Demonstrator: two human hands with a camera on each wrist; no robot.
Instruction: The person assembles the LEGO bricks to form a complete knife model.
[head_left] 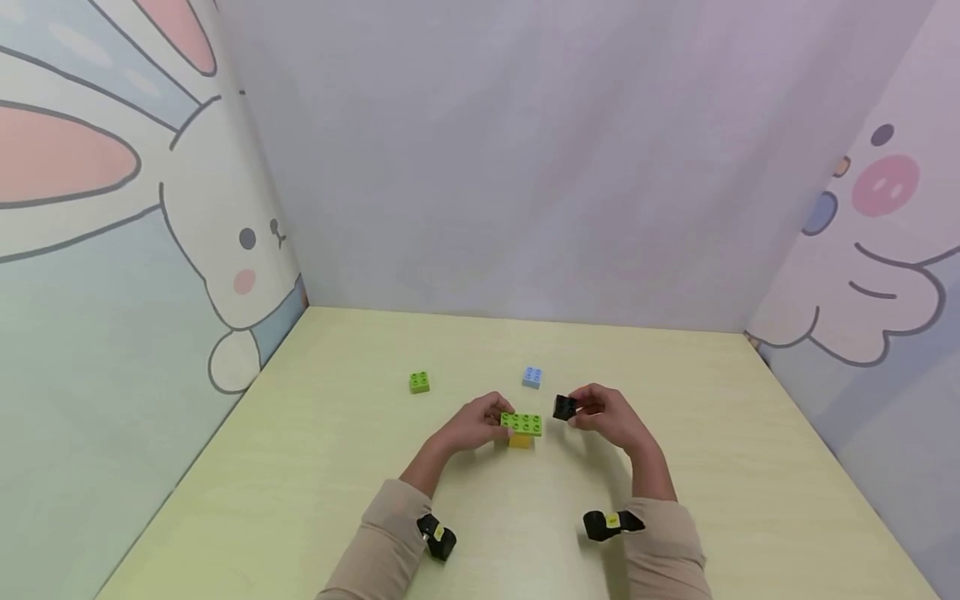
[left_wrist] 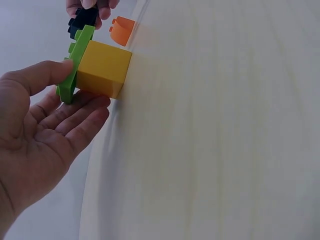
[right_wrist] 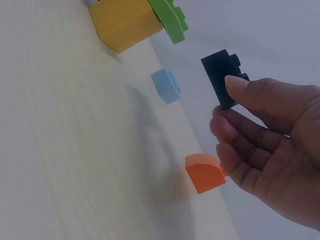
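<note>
My left hand grips a long green toy brick by its left end, thumb on the near side. Beneath that brick is a yellow block, joined to its underside and standing on the table. To the right, my right hand pinches a small black brick between thumb and fingers. In the right wrist view the black brick is off the table and apart from the green one. An orange brick with a curved side rests on the table below the right hand; the head view does not show it.
A light blue brick lies on the pale table beyond the hands. A small green brick is farther left. Fabric walls with cartoon animals enclose the table's back and sides.
</note>
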